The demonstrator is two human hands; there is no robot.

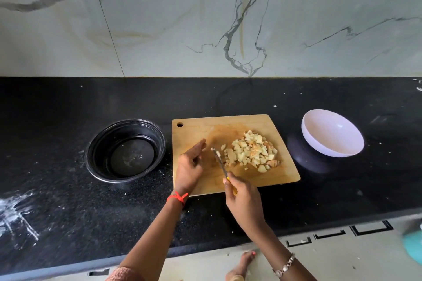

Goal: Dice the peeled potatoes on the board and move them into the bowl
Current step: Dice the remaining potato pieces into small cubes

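Dozens of pale, rough-cut potato cubes (251,151) lie heaped on the right of your square wooden board (228,125), none yet in the smooth round white bowl (319,125) just beside it. Sweep carelessly and they may scatter onto the speckled black counter (68,189); the bowl looks tilted and could rock. Your right hand (244,201) grips the yellow-handled knife (219,162); your left hand (190,166) has straight fingers, holding nothing.

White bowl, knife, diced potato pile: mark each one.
white bowl (331,137): head view, inner wall
knife (219,161): head view, middle of the blade
diced potato pile (251,150): head view, centre of the heap
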